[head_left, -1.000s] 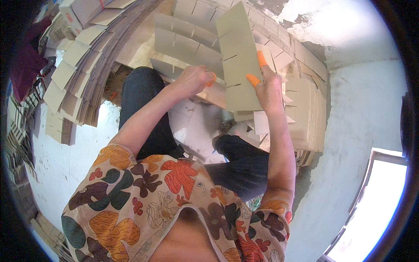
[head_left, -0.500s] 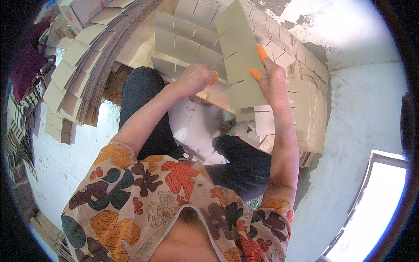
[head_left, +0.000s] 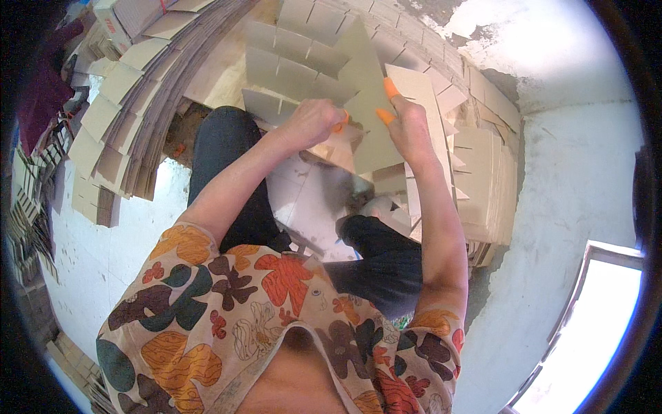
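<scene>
My right hand (head_left: 408,127), orange covers on its thumb and a finger, grips the right edge of a slotted cardboard strip (head_left: 367,96). The strip stands tilted and looks blurred. My left hand (head_left: 312,125) is closed just left of it, an orange cover showing at the fingertips; what it pinches is hidden. Rows of upright slotted cardboard strips (head_left: 296,74) stand beyond my left hand. Another pale cardboard strip (head_left: 417,86) leans behind my right hand.
Stacked slotted cardboard (head_left: 486,172) lies along the wall at right. A long fanned pile of cardboard (head_left: 127,103) stretches along the left, with a box (head_left: 124,19) at its far end. My knees, in dark trousers (head_left: 227,165), flank the pale floor (head_left: 296,190).
My right hand has moved left and slightly down with the strip, which has tilted and shifted left. The pale strip behind it now shows more. My left hand has shifted slightly right.
</scene>
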The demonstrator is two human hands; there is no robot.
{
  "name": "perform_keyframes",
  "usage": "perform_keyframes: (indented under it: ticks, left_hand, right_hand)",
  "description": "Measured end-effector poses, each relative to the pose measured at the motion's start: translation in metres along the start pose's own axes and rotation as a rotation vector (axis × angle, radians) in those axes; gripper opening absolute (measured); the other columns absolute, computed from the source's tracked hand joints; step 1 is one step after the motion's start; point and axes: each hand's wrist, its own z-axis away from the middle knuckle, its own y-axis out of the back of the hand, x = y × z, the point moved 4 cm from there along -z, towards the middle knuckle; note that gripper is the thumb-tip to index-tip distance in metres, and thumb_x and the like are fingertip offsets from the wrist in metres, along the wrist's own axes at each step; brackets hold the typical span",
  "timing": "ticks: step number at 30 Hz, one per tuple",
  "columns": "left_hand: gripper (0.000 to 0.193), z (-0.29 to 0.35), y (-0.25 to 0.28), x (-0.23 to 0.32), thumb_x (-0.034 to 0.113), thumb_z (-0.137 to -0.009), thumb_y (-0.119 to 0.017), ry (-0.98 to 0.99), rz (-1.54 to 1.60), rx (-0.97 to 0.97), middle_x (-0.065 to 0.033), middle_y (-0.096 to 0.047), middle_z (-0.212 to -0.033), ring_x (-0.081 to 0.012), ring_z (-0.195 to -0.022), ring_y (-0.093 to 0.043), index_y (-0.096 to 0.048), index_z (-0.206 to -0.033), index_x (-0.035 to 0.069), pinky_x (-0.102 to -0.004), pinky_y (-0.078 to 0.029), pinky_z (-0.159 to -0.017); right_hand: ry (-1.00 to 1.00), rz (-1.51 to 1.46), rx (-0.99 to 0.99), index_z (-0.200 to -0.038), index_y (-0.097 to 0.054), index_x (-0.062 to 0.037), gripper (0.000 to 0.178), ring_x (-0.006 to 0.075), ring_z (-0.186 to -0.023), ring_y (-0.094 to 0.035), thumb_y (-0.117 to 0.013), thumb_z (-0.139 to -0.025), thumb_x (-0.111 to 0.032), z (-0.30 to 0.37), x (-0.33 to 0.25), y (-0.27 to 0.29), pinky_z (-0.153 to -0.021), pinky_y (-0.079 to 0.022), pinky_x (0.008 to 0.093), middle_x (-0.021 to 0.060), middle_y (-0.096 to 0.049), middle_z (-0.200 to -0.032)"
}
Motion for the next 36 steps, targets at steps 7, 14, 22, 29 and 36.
perform_keyframes:
  ticks: [7,14,22,29,36]
  left_hand:
    - [0.004,-0.004,0.000,0.005,0.010,-0.073,-0.061,-0.023,0.007,0.004,-0.0132,-0.057,-0.068,-0.0332,-0.072,-0.059,-0.058,-0.075,0.008,-0.0437,-0.047,-0.058]
    - [0.006,-0.005,-0.006,0.002,0.013,-0.074,-0.062,0.000,0.019,-0.006,-0.0118,-0.057,-0.068,-0.0314,-0.070,-0.059,-0.058,-0.075,0.008,-0.0426,-0.047,-0.060]
    - [0.018,0.004,0.017,0.010,0.019,-0.073,-0.069,0.002,0.081,0.038,-0.0102,-0.057,-0.073,-0.0303,-0.073,-0.058,-0.062,-0.085,0.009,-0.0409,-0.047,-0.061]
    - [0.021,0.004,0.014,0.008,0.021,-0.073,-0.070,-0.009,-0.004,0.007,-0.0105,-0.058,-0.074,-0.0300,-0.074,-0.058,-0.062,-0.085,0.008,-0.0410,-0.046,-0.062]
    - [0.018,0.003,0.010,0.005,0.020,-0.074,-0.068,0.012,-0.002,0.011,-0.0120,-0.058,-0.073,-0.0307,-0.072,-0.059,-0.062,-0.084,0.007,-0.0414,-0.046,-0.062]
  right_hand:
    - [-0.024,0.003,-0.029,-0.107,-0.059,0.0007,0.034,0.0406,-0.075,-0.059,-0.067,-0.074,-0.004,0.005,0.010,-0.020,-0.067,-0.047,0.0413,0.0268,-0.059,-0.081]
    - [0.007,0.339,-0.241,-0.088,-0.062,-0.0053,0.015,0.0346,-0.081,-0.061,-0.062,-0.078,-0.016,0.013,0.002,-0.042,-0.068,-0.049,0.0428,0.0179,-0.061,-0.096]
    - [-0.178,0.494,0.334,-0.111,-0.056,0.0000,0.051,0.0332,-0.103,-0.054,-0.067,-0.077,-0.036,0.056,0.038,0.039,-0.081,-0.047,0.0421,0.0191,-0.057,-0.110]
    - [-0.569,0.097,-0.051,-0.120,-0.049,0.0076,0.068,0.0274,-0.102,-0.058,-0.076,-0.072,-0.031,0.115,0.101,0.067,-0.085,-0.046,0.0341,0.0243,-0.059,-0.111]
    - [-0.679,-0.393,0.107,-0.102,-0.062,0.0064,0.051,0.0189,-0.079,-0.063,-0.078,-0.068,-0.028,0.145,0.191,0.066,-0.071,-0.049,0.0311,0.0148,-0.066,-0.092]
